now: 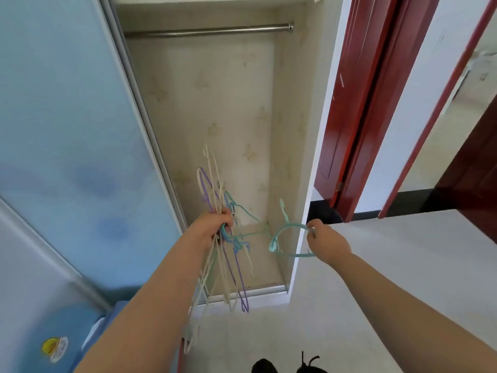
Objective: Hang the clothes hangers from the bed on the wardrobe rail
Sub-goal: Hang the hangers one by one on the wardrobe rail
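Note:
My left hand is shut on a bundle of thin hangers in cream, purple, blue and teal; they stick up and hang down from my fist. My right hand pinches one teal hanger, held apart to the right of the bundle, its hook pointing up. A metal wardrobe rail runs across the top of the open wardrobe, bare, well above both hands. The bed is out of view.
A blue sliding wardrobe door stands to the left. The wardrobe's white side panel is at the right, with a dark red door frame beyond it. My black shoes show at the bottom on a pale floor.

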